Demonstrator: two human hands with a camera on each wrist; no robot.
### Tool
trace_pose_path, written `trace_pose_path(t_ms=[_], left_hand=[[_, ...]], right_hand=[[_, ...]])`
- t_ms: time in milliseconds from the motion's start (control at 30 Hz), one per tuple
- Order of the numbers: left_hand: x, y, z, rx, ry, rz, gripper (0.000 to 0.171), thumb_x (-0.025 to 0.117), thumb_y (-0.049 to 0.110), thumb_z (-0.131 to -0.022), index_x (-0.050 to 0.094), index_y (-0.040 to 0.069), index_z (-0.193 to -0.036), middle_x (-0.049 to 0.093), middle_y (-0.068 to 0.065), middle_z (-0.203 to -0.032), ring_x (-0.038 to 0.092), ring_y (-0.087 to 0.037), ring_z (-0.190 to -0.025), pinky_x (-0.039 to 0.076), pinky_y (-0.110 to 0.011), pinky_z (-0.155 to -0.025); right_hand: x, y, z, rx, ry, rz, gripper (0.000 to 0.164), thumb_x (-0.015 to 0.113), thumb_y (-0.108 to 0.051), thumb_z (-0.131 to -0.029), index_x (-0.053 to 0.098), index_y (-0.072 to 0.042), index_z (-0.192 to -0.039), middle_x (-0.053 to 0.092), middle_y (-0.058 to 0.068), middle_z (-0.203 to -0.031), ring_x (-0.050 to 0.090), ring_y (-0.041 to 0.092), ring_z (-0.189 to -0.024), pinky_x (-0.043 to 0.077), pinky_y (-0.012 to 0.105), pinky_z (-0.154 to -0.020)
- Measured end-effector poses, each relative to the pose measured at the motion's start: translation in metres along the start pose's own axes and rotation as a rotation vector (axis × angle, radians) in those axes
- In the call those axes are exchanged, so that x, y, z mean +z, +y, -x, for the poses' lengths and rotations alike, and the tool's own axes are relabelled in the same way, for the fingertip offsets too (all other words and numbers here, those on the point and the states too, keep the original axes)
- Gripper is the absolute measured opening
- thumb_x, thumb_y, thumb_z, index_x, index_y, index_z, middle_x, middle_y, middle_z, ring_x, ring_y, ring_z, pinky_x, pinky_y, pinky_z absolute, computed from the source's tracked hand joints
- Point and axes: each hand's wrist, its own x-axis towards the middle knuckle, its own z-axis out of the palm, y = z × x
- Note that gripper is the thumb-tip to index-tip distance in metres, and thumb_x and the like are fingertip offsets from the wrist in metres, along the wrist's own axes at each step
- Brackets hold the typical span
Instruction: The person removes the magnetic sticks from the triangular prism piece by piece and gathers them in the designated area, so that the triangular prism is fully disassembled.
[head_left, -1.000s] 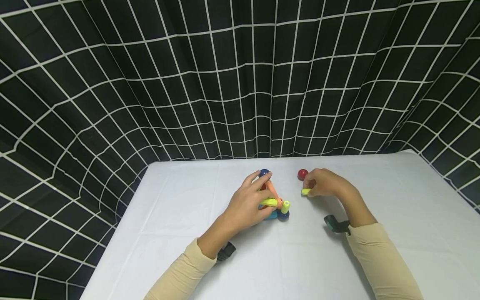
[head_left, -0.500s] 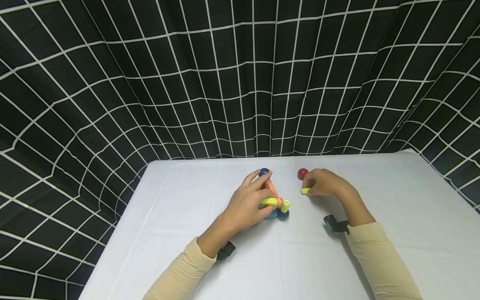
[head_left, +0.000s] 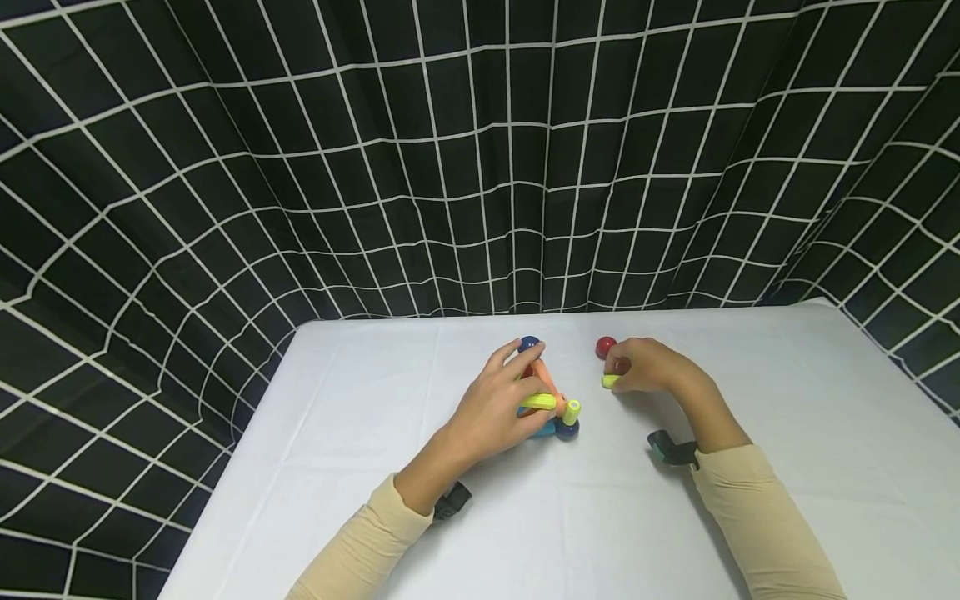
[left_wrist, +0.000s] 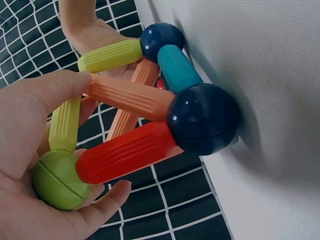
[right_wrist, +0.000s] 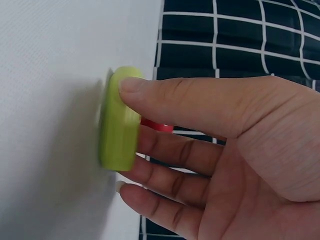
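A frame of magnetic building sticks and balls rests on the table beneath my left hand [head_left: 491,408]. In the left wrist view it joins two dark blue balls [left_wrist: 204,119], a green ball [left_wrist: 57,180], a red stick [left_wrist: 127,152], a teal stick [left_wrist: 179,69], plus orange and yellow-green sticks. The left thumb presses near the end of an orange stick [left_wrist: 130,97], while the fingers curl behind the green ball. To the right, my right hand [head_left: 652,365] pinches a short yellow-green magnetic stick [right_wrist: 120,130] at the table surface; its far side is hidden.
A loose red ball [head_left: 605,347] lies just beyond the right hand's fingers. White cloth covers the table [head_left: 600,525]. A black curtain [head_left: 480,167] with a white grid rises behind its back edge. Each wrist carries a dark camera [head_left: 452,502].
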Motion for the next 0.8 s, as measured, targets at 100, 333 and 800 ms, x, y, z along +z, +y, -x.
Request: trace_pose_path(t_ms=[100, 333, 800], left_hand=[[0.0, -0.001, 0.0, 0.007, 0.001, 0.015, 0.017, 0.077, 0.03, -0.088, 0.078, 0.013, -0.091, 0.053, -0.015, -0.143, 0.04, -0.031, -0.14, 0.02, -0.039, -0.118], [-0.008, -0.004, 0.001, -0.083, -0.083, 0.122, 0.03, 0.079, 0.028, -0.088, 0.069, 0.014, -0.112, 0.044, -0.011, -0.152, 0.033, -0.031, -0.144, 0.025, -0.04, -0.117], [-0.063, -0.009, 0.006, -0.349, -0.322, 0.146, 0.05, 0.085, 0.03, -0.08, 0.06, 0.015, -0.121, 0.066, -0.002, -0.113, 0.063, -0.019, -0.098, 0.05, -0.035, -0.081]], right_hand=[[-0.003, -0.005, 0.003, -0.02, 0.004, 0.001, 0.015, 0.078, -0.006, -0.081, 0.073, -0.006, -0.095, 0.064, 0.003, -0.085, 0.056, 0.022, -0.082, 0.05, 0.043, -0.077], [-0.009, -0.04, 0.015, -0.16, 0.121, 0.056, 0.018, 0.074, -0.004, -0.084, 0.072, -0.001, -0.102, 0.07, 0.007, -0.093, 0.063, 0.028, -0.09, 0.053, 0.049, -0.083], [0.011, -0.111, 0.033, -0.421, 0.284, -0.001, 0.01, 0.076, -0.021, -0.09, 0.076, -0.012, -0.095, 0.069, -0.008, -0.088, 0.065, 0.015, -0.087, 0.055, 0.039, -0.08]])
